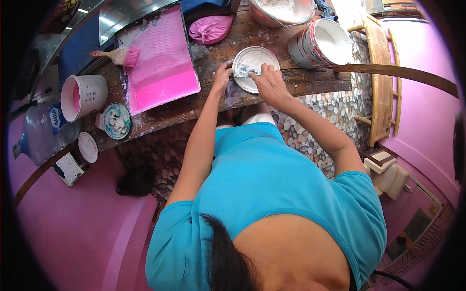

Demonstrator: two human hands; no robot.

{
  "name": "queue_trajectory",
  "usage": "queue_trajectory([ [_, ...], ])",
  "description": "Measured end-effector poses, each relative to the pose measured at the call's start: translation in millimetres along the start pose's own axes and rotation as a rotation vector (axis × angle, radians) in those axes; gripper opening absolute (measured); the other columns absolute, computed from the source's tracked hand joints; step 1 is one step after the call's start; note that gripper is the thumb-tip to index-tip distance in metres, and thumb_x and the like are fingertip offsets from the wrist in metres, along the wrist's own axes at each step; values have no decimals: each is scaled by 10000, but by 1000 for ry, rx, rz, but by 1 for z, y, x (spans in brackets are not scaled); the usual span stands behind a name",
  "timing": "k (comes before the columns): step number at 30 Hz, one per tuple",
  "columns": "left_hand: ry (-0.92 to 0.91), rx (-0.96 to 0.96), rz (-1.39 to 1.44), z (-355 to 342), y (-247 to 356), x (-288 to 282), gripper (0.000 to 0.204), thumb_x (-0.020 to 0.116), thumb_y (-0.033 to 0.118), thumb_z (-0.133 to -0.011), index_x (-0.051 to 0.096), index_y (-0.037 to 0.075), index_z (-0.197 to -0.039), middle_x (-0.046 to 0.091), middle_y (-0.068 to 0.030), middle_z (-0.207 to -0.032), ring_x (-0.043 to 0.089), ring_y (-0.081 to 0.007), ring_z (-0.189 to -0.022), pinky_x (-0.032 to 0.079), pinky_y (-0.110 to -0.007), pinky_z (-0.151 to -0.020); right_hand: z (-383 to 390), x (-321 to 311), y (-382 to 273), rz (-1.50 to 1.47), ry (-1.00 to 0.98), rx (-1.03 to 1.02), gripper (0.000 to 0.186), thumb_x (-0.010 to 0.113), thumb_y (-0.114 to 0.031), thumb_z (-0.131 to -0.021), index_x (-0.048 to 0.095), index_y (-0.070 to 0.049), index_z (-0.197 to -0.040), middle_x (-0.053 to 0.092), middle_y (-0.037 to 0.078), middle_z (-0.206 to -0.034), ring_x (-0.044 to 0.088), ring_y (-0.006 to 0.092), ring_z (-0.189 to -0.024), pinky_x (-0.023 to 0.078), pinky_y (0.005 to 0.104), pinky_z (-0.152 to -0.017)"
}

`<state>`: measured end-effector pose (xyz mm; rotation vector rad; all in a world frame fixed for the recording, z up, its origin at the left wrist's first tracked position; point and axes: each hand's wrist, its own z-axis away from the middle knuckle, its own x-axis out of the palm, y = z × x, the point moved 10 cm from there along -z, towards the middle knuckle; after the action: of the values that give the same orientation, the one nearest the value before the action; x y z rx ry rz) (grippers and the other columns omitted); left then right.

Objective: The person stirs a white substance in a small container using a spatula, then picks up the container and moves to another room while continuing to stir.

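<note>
A round white lid (256, 55) rests at the worktop's front edge, with pale paste on it. My left hand (223, 78) has its fingers curled against the lid's left rim. My right hand (271, 87) is over the lid, fingers closed on a small putty knife whose flat metal blade (244, 69) lies on the lid's surface. To the right of the lid stands a white bucket (305, 47) of white liquid. Left of my hands is a tray (158, 87) with pink paint, and a brush (111, 56) lies across its left rim.
The worn wooden worktop (218, 55) also holds a pink bundle (208, 29), a bucket of white material (281, 12), a pink-paint bucket (87, 99), a smeared teal lid (116, 121) and a plastic jug (39, 136). A bamboo bench (376, 82) stands right, on the pebble-patterned floor (310, 128).
</note>
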<state>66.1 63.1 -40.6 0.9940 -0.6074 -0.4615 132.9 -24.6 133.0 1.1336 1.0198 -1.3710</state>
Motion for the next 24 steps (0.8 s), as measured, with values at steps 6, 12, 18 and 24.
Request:
queue_trajectory([
  [6,3,57,-4,-9,9,-9,457,465,90,-867,539,19,-1312,590,-81,-1271,542,-167,-1121,389,-281,-943,9,-5,1,-19,-15,-39,262,521,-154,-902,690,-104,-1096,548,141,-939,515,293,-912,398,406,-695],
  [12,16,-10,-11,-2,9,-3,461,456,78,-869,542,38,-1320,595,-62,-1270,540,-154,-1105,379,-277,-930,4,-13,6,-80,68,9,264,511,-159,-918,691,-106,-1104,547,141,-947,517,286,-927,408,394,-691],
  [18,17,-18,-11,4,6,3,444,466,83,-881,547,43,-1316,596,-49,-1260,533,-148,-1098,375,-275,-918,23,-3,-3,-98,23,2,242,522,-164,-927,701,-82,-1066,546,136,-945,525,290,-929,434,412,-717],
  [24,-7,121,-6,-1,3,2,400,478,46,-891,552,0,-1282,597,-77,-1244,536,-156,-1123,377,-292,-986,37,0,-9,-115,3,-39,227,536,-181,-925,711,-56,-999,546,132,-938,534,283,-926,449,387,-691],
])
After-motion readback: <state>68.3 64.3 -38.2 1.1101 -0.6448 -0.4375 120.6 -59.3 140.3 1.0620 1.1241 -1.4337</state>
